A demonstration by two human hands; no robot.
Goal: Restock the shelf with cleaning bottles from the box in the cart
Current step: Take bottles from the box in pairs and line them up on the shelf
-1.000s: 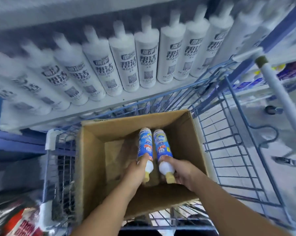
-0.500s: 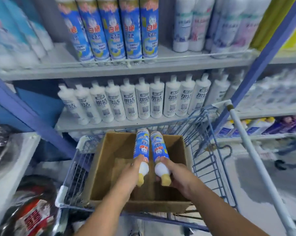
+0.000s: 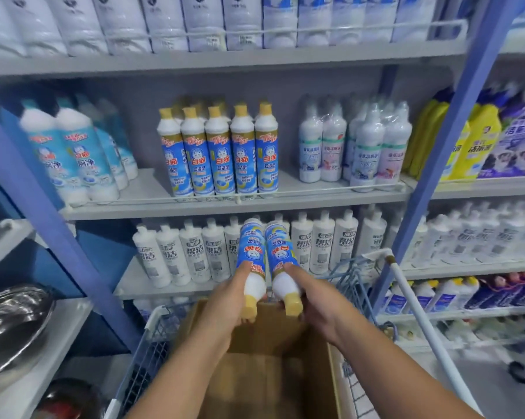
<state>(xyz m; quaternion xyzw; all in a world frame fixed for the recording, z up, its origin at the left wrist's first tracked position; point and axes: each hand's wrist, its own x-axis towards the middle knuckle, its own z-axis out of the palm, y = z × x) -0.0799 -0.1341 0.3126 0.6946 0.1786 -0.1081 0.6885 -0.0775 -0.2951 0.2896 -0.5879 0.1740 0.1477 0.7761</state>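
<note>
Blue bottles in both hands' grip

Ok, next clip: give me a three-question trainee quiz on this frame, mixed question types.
1. True or false: the left hand and the right hand each grip one blue-labelled white bottle with a yellow cap, left bottle and right bottle.
2. Which way do the held bottles' caps point? A) toward the person B) toward the shelf C) straight up
3. Fill in: the matching row of blue-labelled yellow-capped bottles stands on the shelf directly ___ the row of white bottles with grey labels.

Key: 1 true; 2 A; 3 above.
</note>
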